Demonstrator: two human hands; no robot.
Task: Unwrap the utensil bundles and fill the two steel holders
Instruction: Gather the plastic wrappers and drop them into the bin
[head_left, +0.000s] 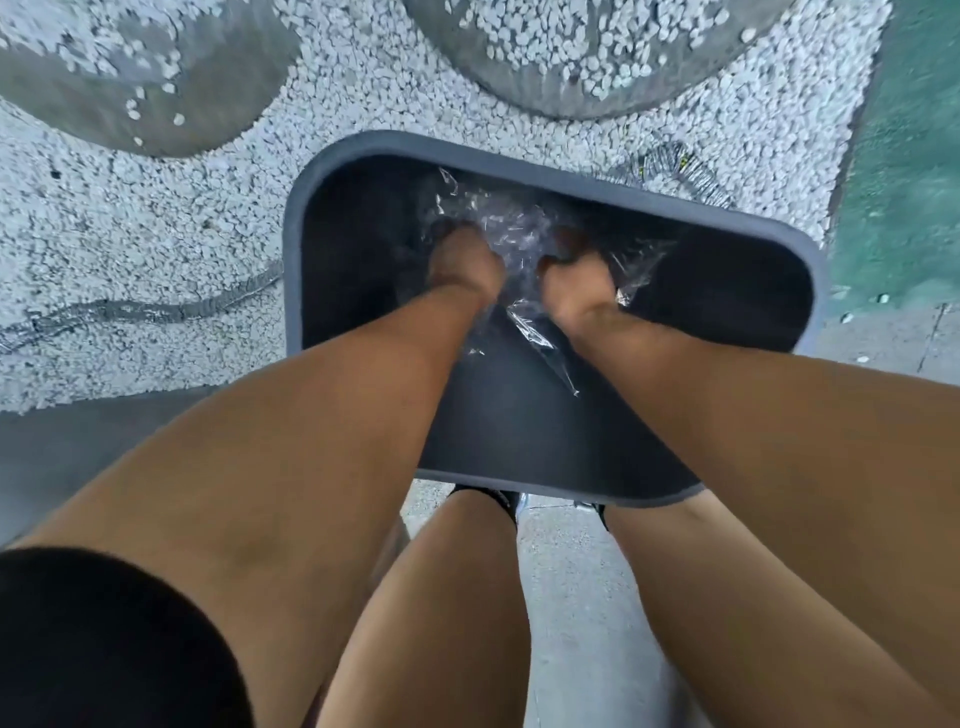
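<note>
Both my hands are down inside the dark bin (311, 218). My left hand (465, 262) and my right hand (574, 275) sit side by side, and both are closed tight on the clear wrap (511, 228). The wrap is bunched in a ball just past my fingers, touching both hands, so neither hand is nearer. One thin tail of it runs back toward me between my wrists. I think I only need to let go. I can't see any spoons, forks or steel holders here.
</note>
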